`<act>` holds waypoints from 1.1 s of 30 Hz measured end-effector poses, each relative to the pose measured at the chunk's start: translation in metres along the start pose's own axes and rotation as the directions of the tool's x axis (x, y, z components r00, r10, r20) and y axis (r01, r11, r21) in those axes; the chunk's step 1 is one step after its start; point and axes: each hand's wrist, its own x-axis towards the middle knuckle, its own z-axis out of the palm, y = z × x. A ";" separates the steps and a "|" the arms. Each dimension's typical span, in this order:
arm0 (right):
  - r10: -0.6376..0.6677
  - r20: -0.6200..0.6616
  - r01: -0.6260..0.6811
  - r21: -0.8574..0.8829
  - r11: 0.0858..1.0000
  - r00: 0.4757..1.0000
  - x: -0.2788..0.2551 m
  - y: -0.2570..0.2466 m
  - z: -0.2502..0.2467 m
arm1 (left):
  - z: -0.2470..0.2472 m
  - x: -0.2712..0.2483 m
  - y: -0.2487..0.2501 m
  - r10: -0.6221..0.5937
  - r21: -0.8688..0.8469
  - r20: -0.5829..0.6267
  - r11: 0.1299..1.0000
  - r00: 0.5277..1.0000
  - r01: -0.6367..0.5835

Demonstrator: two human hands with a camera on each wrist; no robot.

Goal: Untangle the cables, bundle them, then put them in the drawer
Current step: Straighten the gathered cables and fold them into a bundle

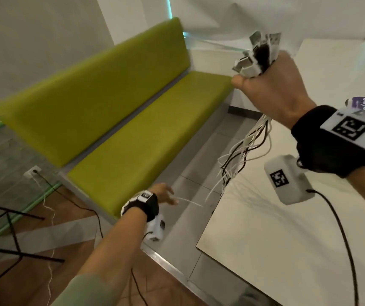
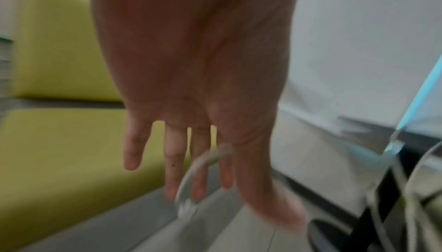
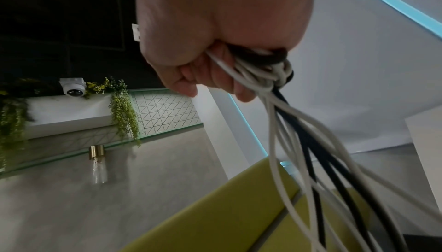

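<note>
My right hand (image 1: 272,85) is raised above the table corner and grips a bunch of white and black cables (image 1: 243,155). Their plug ends (image 1: 256,54) stick up out of the fist, and the loose lengths hang below it. In the right wrist view the fingers (image 3: 215,82) curl round the cables (image 3: 299,142). My left hand (image 1: 166,194) is low, between bench and table, with straight, spread fingers (image 2: 177,161). One blurred white cable end (image 2: 198,169) lies across those fingers and trails right (image 1: 188,202). No drawer is in view.
A green bench (image 1: 133,129) runs along the wall on the left. The white table (image 1: 287,250) fills the right, with a purple-lidded tub (image 1: 362,104) behind my wrist. Black chair legs (image 1: 11,239) and a floor socket (image 1: 32,173) with leads are at the far left.
</note>
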 end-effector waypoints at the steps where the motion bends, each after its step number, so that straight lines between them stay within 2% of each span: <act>1: 0.003 0.013 -0.003 0.011 1.000 1.000 -0.002 0.000 0.004 | -0.018 -0.004 0.014 0.051 0.011 0.023 0.999 0.998 -0.051; 3: 0.023 0.035 -0.024 0.042 0.999 0.999 -0.007 0.002 0.010 | -0.051 -0.021 0.047 0.191 0.058 0.026 0.980 0.981 -0.192; 4: 0.039 0.038 -0.041 0.069 0.997 0.999 -0.009 0.003 0.012 | -0.064 -0.031 0.066 0.305 0.047 -0.001 0.951 0.952 -0.304; 5: 0.056 0.036 -0.059 0.095 0.994 0.998 -0.011 0.004 0.013 | -0.073 -0.045 0.084 0.433 -0.021 -0.040 0.901 0.901 -0.434; 7: 0.086 0.030 -0.089 0.124 0.988 0.996 -0.016 0.005 0.015 | -0.078 -0.076 0.124 0.652 -0.262 -0.146 0.700 0.744 -0.665; 9: 0.101 0.020 -0.103 0.168 0.980 0.995 -0.024 0.004 0.013 | -0.070 -0.105 0.162 0.771 -0.416 -0.263 0.452 0.580 -0.789; 11: 0.104 -0.004 -0.099 0.255 0.962 0.995 -0.035 0.003 0.008 | -0.054 -0.130 0.196 0.803 -0.403 -0.349 0.337 0.483 -0.851; 12: 0.119 -0.010 -0.111 0.283 0.953 0.993 -0.041 0.003 0.004 | -0.045 -0.140 0.210 0.801 -0.383 -0.370 0.331 0.471 -0.863; 14: 0.205 -0.001 -0.194 0.321 0.927 0.979 -0.056 0.006 -0.008 | -0.025 -0.151 0.233 0.783 -0.364 -0.399 0.343 0.478 -0.866; 16: 0.335 0.029 -0.315 0.426 0.848 0.942 -0.073 0.017 -0.025 | -0.007 -0.151 0.247 0.741 -0.352 -0.453 0.362 0.495 -0.863; 18: 0.437 0.110 -0.419 0.560 0.714 0.893 -0.090 0.031 -0.043 | 0.007 -0.139 0.254 0.739 -0.271 -0.488 0.378 0.465 -0.885; 19: 0.465 0.152 -0.454 0.605 0.654 0.872 -0.098 0.038 -0.052 | 0.013 -0.135 0.257 0.758 -0.210 -0.485 0.383 0.436 -0.900; 21: 0.483 0.201 -0.484 0.653 0.582 0.852 -0.116 0.051 -0.065 | 0.024 -0.130 0.264 0.799 -0.114 -0.434 0.410 0.417 -0.905; 24: 0.513 0.239 -0.536 0.620 0.573 0.825 -0.141 0.070 -0.079 | 0.041 -0.130 0.277 0.829 0.034 -0.296 0.505 0.474 -0.862; 27: 0.604 0.245 -0.610 0.593 0.526 0.759 -0.165 0.089 -0.098 | 0.055 -0.132 0.289 0.825 0.228 -0.171 0.566 0.539 -0.792; 30: 0.692 0.189 -0.651 0.571 0.499 0.696 -0.185 0.107 -0.120 | 0.064 -0.138 0.299 0.834 0.361 -0.092 0.538 0.544 -0.762; 33: 0.729 0.100 -0.697 0.404 0.592 0.677 -0.206 0.123 -0.137 | 0.069 -0.146 0.312 0.831 0.512 0.008 0.474 0.556 -0.716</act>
